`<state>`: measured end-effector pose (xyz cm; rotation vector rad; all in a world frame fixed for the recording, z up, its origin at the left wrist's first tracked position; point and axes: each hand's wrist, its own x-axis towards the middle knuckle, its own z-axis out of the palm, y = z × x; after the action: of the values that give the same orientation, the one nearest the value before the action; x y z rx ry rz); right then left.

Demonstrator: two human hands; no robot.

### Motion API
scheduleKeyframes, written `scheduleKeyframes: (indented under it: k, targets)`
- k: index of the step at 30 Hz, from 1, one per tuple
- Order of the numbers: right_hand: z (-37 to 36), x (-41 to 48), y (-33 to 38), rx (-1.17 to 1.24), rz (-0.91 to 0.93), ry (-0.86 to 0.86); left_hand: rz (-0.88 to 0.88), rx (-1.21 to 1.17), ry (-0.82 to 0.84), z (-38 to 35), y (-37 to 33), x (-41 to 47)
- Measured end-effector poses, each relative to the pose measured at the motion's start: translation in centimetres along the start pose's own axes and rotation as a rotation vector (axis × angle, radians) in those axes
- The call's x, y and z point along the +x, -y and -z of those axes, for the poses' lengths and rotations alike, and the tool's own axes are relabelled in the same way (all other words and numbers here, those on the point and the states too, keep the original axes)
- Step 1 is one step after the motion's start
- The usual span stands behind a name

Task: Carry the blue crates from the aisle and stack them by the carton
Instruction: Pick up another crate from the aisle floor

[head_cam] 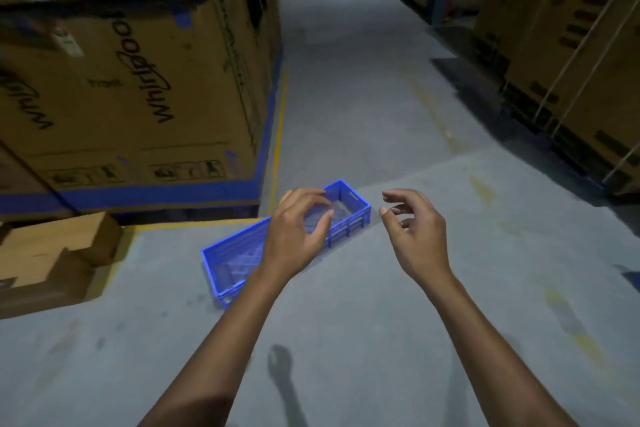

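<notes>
A long, shallow blue crate (346,215) lies on the grey floor at an angle, just in front of a big brown Whirlpool carton (138,80). My left hand (298,229) hovers above the crate's middle with its fingers loosely curled, holding nothing, and hides part of the crate. My right hand (412,229) floats to the right of the crate, fingers relaxed and apart, also holding nothing. The crate looks empty inside.
A small flattened cardboard box (59,256) lies at the left by the carton's base. A yellow floor line (277,149) runs beside the carton. Stacked strapped cartons (571,62) line the right side of the aisle, which stretches ahead into darkness.
</notes>
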<state>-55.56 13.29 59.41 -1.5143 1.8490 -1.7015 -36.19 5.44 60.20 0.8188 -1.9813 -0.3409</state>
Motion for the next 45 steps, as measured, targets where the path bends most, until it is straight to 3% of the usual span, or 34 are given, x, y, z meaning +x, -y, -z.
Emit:
scheduleKeyframes:
  k: [8, 18, 23, 32, 39, 45]
  targets:
    - [-15.4, 1.6, 1.8, -0.095, 0.074, 0.152, 0.071, 0.148, 0.032, 7.8, 13.9, 1.2]
    - [-29.1, 6.4, -7.0, -0.249, 0.017, 0.401, 0.177, 0.290, 0.178, 4.6, 28.0, 2.1]
    - [-35.0, 7.2, -12.7, -0.415, 0.004, 0.485, 0.204, 0.382, 0.169, 2.7, 36.2, 0.6]
    - [-53.2, 5.0, -32.4, -0.768, 0.253, 0.538, 0.073, 0.604, 0.305, -7.5, 58.0, -8.7]
    - [-66.3, -1.7, -49.6, -0.868, 0.312, 0.621, 0.049, 0.732, 0.453, -16.7, 75.3, -20.9]
    - [-74.2, -6.5, -60.3, -0.904, 0.288, 0.748, 0.114, 0.840, 0.514, -22.6, 84.9, -28.6]
